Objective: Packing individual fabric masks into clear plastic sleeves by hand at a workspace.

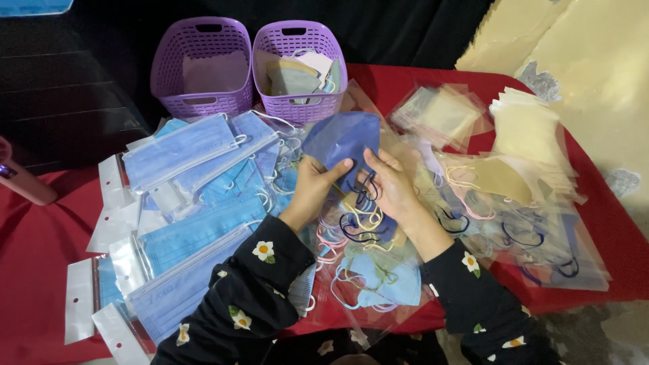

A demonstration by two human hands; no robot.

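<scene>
Both hands, left (312,181) and right (391,182), fingers pinching dark blue mask (343,138) just below right basket (297,71). Risk: ear loops (362,203) snagging loose masks beneath, dragging pile askew.

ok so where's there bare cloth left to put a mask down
Bare red cloth shows at the far left, beside the packed blue surgical masks, and behind the clear sleeves near the right basket. The left basket looks nearly empty. It is crowded around both hands, left hand and right hand, on the dark blue mask.
</scene>
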